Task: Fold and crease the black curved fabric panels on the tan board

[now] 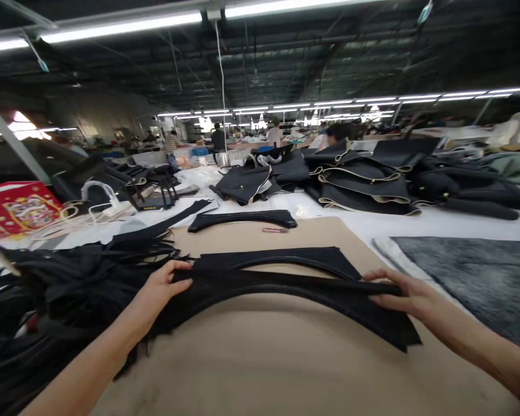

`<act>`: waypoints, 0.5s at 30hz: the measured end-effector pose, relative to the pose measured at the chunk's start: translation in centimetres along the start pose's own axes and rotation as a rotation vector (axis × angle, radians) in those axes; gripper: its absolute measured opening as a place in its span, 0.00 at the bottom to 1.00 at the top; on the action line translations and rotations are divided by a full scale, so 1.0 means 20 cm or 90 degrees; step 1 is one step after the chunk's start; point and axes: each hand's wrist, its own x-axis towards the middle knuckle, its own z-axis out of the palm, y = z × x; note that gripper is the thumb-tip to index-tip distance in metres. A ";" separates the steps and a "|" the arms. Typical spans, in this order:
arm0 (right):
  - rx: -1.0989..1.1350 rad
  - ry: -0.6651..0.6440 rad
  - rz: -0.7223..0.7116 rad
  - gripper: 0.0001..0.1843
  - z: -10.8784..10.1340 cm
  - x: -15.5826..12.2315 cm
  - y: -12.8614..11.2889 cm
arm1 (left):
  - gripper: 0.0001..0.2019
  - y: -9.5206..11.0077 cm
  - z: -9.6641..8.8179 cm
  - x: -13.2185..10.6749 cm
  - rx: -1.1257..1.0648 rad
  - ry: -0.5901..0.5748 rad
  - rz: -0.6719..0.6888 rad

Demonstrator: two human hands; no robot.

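A long curved black fabric strip [286, 292] lies on a tan board [260, 358] in front of me. My left hand [162, 286] pinches its left end, thumb on top. My right hand [401, 294] grips its right end with fingers closed over the cloth. A second curved black piece [277, 258] lies just behind it, and a third [242, 219] sits farther back on the board.
A heap of black fabric strips [56, 300] fills the left side. A grey felt mat [472, 277] lies at right. Stacked dark garment panels [372, 179] sit at the back, a red box [19, 208] at far left, a small pen-like object [275, 230] on the board. People work in the distance.
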 end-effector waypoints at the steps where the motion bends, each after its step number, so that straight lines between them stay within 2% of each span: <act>1: 0.050 -0.004 0.019 0.26 -0.01 0.07 -0.03 | 0.31 0.01 0.02 0.08 0.000 -0.005 0.011; 4: 0.114 0.035 0.019 0.28 -0.01 0.29 -0.06 | 0.30 0.00 0.08 0.29 0.025 0.000 0.036; 9: -0.016 0.125 -0.001 0.27 0.06 0.56 -0.01 | 0.21 -0.06 0.18 0.54 0.162 0.063 0.075; 12: -0.148 0.168 -0.018 0.27 0.09 0.64 0.04 | 0.18 -0.11 0.20 0.58 0.272 0.108 0.101; 15: -0.268 0.182 -0.041 0.27 0.12 0.66 0.06 | 0.19 -0.14 0.21 0.52 0.371 0.159 0.165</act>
